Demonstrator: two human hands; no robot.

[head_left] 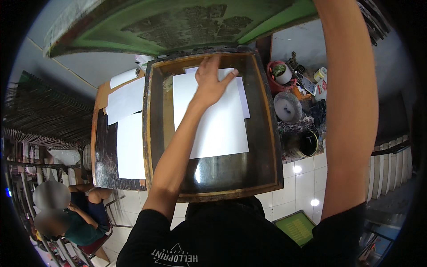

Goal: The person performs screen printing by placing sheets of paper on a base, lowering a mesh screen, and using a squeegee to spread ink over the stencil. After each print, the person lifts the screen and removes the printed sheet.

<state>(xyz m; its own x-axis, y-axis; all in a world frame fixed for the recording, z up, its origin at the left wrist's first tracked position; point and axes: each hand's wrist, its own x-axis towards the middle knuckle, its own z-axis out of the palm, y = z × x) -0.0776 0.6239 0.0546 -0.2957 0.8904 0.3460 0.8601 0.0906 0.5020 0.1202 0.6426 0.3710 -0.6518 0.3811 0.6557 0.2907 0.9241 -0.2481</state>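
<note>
My left hand [211, 84] lies at the far end of a white sheet of paper [215, 133], with its fingers stretched out and the thumb spread to the right. The fingertips are slightly blurred. A pale lilac sheet [243, 100] shows from under the white one along its right side and far edge. Both sheets lie on a dark glossy panel [213, 171] inside a wooden frame [222, 194]. Beyond it, a green screen-printing frame [191, 24] is tilted up. My right arm [349, 111] reaches up past the top edge, so its hand is out of sight.
More white sheets [131, 147] lie on a dark table at the left. On the right stand a grey bowl [287, 108], a red basin [273, 82], a dark can [308, 142] and a phone [307, 83]. A person [86, 222] sits at the lower left.
</note>
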